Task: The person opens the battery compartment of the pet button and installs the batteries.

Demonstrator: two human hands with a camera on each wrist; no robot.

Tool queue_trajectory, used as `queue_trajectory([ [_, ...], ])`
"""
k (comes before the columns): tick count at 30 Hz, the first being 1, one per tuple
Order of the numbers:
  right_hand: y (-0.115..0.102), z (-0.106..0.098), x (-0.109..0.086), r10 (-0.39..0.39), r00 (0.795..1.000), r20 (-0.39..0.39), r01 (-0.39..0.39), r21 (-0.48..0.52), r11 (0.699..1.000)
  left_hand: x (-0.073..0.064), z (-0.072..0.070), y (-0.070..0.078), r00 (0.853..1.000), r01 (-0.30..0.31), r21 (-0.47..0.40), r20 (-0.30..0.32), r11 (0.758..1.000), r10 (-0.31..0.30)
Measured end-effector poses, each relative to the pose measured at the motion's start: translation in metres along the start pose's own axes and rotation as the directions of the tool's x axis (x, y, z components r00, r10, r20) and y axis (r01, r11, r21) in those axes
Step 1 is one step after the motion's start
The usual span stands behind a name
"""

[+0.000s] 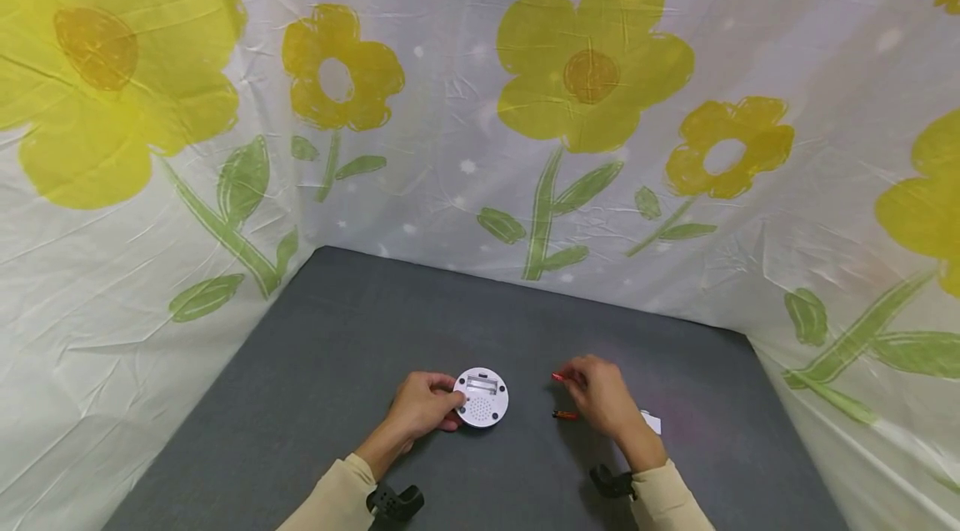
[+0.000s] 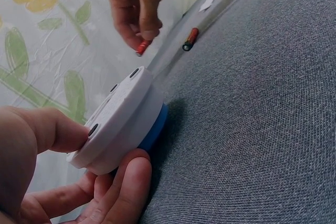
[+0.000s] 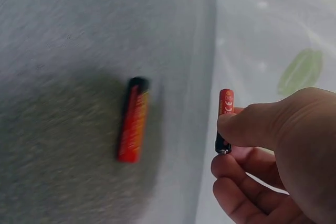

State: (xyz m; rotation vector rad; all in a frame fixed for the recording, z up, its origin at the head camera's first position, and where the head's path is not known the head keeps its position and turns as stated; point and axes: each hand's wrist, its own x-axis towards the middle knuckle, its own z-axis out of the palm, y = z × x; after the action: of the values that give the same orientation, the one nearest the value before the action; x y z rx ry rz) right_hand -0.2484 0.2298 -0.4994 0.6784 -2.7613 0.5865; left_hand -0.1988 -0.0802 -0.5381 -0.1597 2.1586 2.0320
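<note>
My left hand (image 1: 423, 406) grips the left edge of a round white device (image 1: 480, 410), thumb on its upper face and fingers beneath. This face has an uncovered battery slot, a patch of small holes and several dark feet. A blue part of the device shows low down in the left wrist view. To the right, my right hand (image 1: 600, 393) pinches a red and black battery (image 3: 226, 108) between thumb and fingers, raised above the table. A second red and black battery (image 3: 133, 121) lies on the table below that hand.
A small flat white piece (image 1: 651, 421) lies on the dark grey table (image 1: 420, 306), partly behind my right wrist. White curtains (image 1: 442, 139) printed with yellow flowers hang along the table's back and sides.
</note>
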Motion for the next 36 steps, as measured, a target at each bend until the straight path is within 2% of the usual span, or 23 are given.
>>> queue_trajectory([
  [20, -0.039, -0.006, 0.028, -0.068, 0.998, -0.012, 0.068, 0.048, 0.997, 0.000, -0.001, -0.003, 1.000, -0.006, -0.001, 0.004, 1.000, 0.006],
  [30, -0.062, -0.005, 0.041, -0.119, 0.992, 0.042, 0.116, 0.075, 0.990, 0.001, -0.001, -0.002, 1.000, 0.004, 0.018, -0.009, 1.000, -0.004],
  [36, -0.075, -0.001, 0.044, -0.155, 0.987, 0.043, 0.150, 0.098, 0.984, 0.003, -0.001, -0.002, 1.000, 0.007, 0.016, -0.006, 1.000, -0.007],
])
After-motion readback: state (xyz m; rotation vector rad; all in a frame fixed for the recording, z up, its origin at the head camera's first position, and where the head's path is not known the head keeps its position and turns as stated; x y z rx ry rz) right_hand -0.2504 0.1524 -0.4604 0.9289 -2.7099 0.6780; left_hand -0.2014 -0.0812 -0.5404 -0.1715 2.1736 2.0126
